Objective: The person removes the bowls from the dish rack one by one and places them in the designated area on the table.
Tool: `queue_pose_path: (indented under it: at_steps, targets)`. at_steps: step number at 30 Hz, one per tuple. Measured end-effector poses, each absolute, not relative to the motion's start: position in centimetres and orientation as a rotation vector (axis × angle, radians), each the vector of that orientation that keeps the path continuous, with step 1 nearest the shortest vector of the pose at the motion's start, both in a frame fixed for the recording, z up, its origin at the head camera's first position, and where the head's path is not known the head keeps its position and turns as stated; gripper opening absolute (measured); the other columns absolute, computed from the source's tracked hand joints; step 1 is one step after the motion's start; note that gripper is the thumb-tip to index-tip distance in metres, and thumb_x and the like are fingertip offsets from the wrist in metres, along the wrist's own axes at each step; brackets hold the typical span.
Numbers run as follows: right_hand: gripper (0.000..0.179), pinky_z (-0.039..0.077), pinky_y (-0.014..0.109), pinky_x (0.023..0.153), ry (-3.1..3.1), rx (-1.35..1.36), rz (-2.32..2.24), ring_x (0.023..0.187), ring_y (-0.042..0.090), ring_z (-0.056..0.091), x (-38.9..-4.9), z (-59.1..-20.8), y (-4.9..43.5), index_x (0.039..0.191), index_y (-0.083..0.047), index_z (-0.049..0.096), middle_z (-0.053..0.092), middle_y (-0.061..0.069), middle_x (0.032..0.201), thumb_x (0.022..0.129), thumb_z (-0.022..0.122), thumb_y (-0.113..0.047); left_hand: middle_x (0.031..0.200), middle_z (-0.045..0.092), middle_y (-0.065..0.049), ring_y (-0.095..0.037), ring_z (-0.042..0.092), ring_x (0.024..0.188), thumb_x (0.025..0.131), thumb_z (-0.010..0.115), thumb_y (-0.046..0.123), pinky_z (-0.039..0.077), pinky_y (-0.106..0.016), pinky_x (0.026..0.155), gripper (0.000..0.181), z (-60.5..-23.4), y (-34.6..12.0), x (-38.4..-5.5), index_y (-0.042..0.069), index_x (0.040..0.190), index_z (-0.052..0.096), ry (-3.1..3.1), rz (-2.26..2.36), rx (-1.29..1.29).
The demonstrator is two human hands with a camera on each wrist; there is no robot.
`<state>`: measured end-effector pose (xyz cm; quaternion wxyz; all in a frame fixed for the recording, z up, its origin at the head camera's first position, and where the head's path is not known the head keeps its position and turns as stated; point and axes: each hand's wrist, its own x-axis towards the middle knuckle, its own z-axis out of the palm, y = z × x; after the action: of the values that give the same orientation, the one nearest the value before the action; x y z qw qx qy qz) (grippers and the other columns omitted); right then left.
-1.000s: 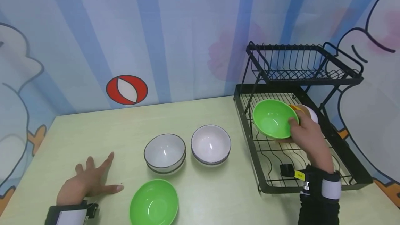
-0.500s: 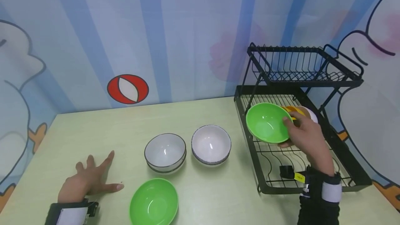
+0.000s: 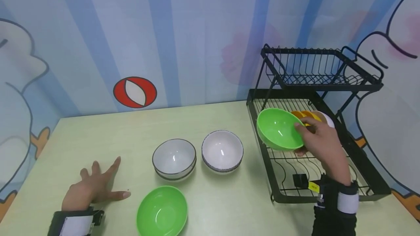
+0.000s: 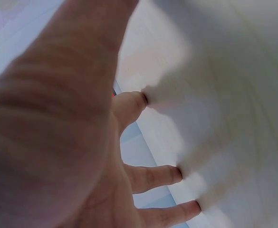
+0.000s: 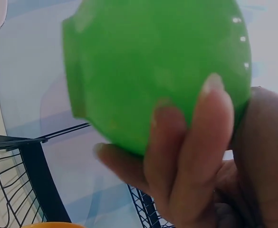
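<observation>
My right hand grips a green bowl by its right side, thumb at the rim and fingers under the outside wall. In the right wrist view the green bowl shows its underside, with fingertips against it. The bowl is over the lower tier of a black dish rack. Behind the hand, several yellow and pale bowls stand in that tier. My left hand rests on the table with fingers spread, holding nothing; in the left wrist view its fingertips meet the tabletop.
A second green bowl sits at the front of the pale table. Behind it are a stack of white bowls with dark rims and another white bowl. The rack's upper tier overhangs the back, near a printed curtain.
My right hand has shifted the green bowl a little left and toward me, uncovering more of the yellow bowls behind. The left hand stays in place.
</observation>
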<state>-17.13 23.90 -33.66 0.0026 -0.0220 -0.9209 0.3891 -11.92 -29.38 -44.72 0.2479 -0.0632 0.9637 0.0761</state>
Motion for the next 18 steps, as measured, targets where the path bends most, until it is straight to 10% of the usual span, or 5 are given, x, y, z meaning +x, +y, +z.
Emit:
queue_pose_path:
  at_steps: [18]
  targets:
    - [0.054, 0.056, 0.030, 0.048, -2.860, -0.044, 1.216, 0.053, 0.018, 0.061, -16.99, -33.42, 23.46, 0.142, 0.002, 0.046, 0.067, 0.024, 0.093, 0.105, 0.043, -0.036, 0.141, 0.008, -0.056, -0.077, 0.020, 0.119, 0.062, 0.065, 0.087, 0.043, -0.081, 0.082, 0.134, -45.24, -29.52, -12.41, 0.007, 0.157, 0.014, 2.618, 0.187, -0.165]
